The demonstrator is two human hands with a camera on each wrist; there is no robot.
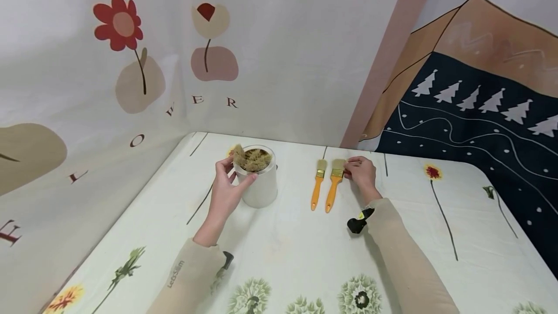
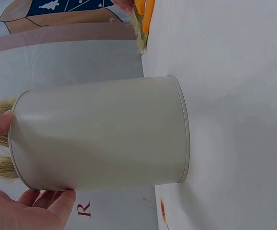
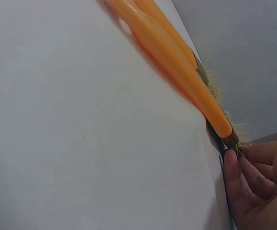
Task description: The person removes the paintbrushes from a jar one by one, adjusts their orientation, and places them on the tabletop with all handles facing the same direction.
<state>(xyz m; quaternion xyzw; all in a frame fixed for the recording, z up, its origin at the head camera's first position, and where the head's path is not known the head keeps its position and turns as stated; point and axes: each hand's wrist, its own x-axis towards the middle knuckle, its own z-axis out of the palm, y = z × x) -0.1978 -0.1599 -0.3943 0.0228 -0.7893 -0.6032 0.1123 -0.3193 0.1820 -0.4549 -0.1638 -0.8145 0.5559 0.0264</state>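
Note:
My left hand grips a white cylindrical canister near its rim, thumb at the front edge and fingers round the left side. The canister stands upright on the table; tufts of tan bristles show in its mouth, and whatever lies beneath them is hidden. Two paintbrushes with orange handles lie side by side to the right, bristles pointing away. The wider paintbrush has my right hand at its bristle end, fingertips pinching its right edge by the metal band. Beside it lies the narrower paintbrush.
A white cloth printed with flowers covers the table. Behind it hang a pale curtain with flower prints and a dark panel with white trees. Black wrist straps show at the sleeves.

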